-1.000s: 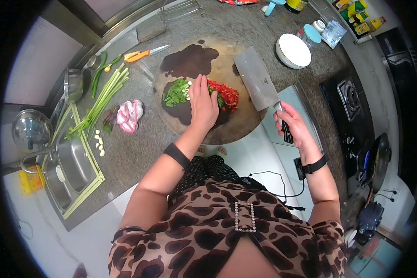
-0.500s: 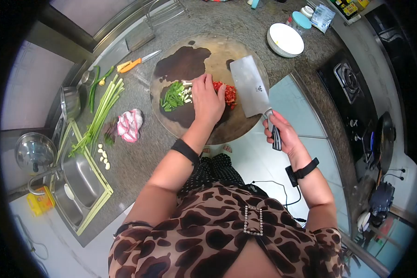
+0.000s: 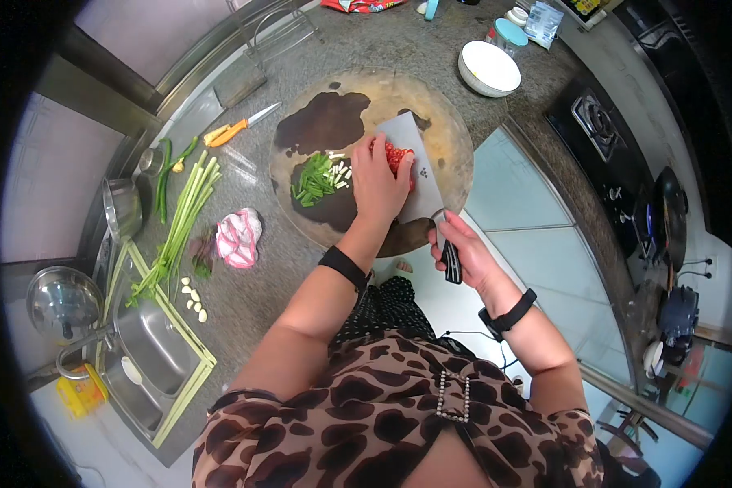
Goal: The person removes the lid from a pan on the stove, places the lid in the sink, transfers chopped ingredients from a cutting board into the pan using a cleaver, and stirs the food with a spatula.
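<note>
My right hand (image 3: 468, 254) is wrapped round the dark handle of a cleaver (image 3: 420, 167), whose broad blade lies low over the board, beside and partly beneath a heap of chopped red chili (image 3: 397, 156). Against that heap rests my left hand (image 3: 379, 185), its fingers stretched forward and the thumb apart. It hides part of the chili. Left of my left hand, cut green scallion pieces (image 3: 315, 184) and short white scallion pieces (image 3: 339, 173) sit on the round wooden chopping board (image 3: 445, 98).
Left of the board lie an orange-handled knife (image 3: 262, 114), long green stalks (image 3: 189, 207), a pink-white cloth (image 3: 238, 237) and several garlic cloves (image 3: 193, 302) near the sink (image 3: 150, 350). A white bowl (image 3: 490, 69) stands back right, a gas stove (image 3: 600, 122) farther right.
The cleaver has come left and down, from the board's right side to the red chili. My left hand stays by the chili, and the camera view has shifted slightly.
</note>
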The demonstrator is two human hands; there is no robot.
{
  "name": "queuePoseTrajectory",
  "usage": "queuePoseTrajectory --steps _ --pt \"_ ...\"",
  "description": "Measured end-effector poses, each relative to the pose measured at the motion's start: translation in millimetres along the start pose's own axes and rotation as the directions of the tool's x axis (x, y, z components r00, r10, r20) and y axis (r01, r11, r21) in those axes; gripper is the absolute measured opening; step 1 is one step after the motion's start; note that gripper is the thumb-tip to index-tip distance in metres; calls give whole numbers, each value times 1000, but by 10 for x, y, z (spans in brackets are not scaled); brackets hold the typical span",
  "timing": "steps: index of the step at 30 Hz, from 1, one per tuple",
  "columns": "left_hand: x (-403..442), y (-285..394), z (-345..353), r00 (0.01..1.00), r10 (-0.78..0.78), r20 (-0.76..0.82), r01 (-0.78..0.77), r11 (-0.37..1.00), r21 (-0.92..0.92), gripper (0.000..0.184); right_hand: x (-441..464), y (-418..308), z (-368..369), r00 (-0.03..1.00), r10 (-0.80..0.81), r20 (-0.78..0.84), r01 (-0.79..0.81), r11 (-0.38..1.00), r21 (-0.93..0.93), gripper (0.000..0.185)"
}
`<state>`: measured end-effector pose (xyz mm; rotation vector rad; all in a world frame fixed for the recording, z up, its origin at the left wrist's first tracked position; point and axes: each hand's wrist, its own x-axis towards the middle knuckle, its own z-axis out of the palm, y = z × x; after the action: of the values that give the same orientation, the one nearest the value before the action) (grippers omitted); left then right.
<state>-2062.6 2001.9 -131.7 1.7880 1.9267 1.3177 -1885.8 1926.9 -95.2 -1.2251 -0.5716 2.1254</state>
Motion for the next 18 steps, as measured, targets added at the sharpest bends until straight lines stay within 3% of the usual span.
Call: queuePoseTrajectory --steps 18 --pt "35 -104 20 995 -33 -94 18 988 -155 45 49 421 483 995 -101 22 94 975 201 13"
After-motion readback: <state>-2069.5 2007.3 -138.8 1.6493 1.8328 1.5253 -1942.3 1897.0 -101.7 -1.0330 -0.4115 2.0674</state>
